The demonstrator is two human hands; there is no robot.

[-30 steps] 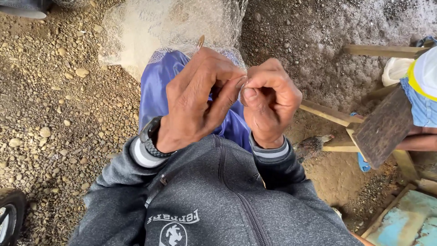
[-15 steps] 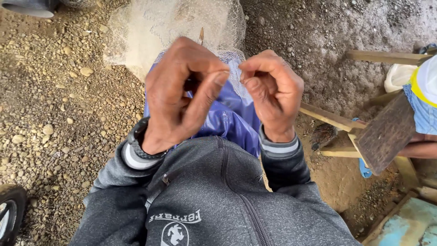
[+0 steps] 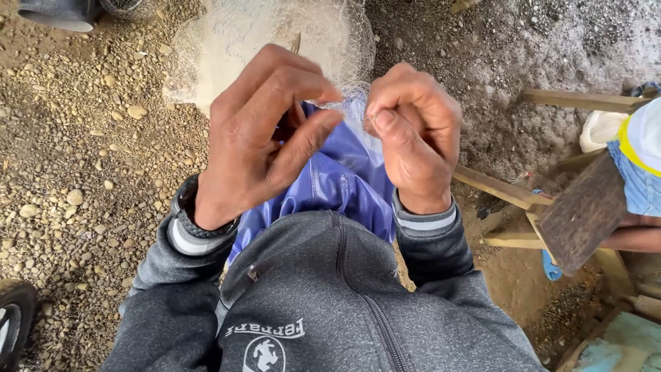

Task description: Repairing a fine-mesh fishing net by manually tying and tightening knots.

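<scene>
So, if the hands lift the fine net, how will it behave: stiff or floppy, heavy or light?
The net is probably floppy: it drapes in soft folds. Likely light, being thin and see-through. It may snag, as both the left hand and right hand pinch its threads.

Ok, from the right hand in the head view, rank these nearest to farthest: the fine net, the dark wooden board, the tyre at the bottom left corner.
1. The fine net: pinched in the grip of the right hand, reaching up and left of it.
2. The dark wooden board: to the right of the hand, on pale wooden legs.
3. The tyre: bottom left corner, beyond the left hand and sleeve.
</scene>
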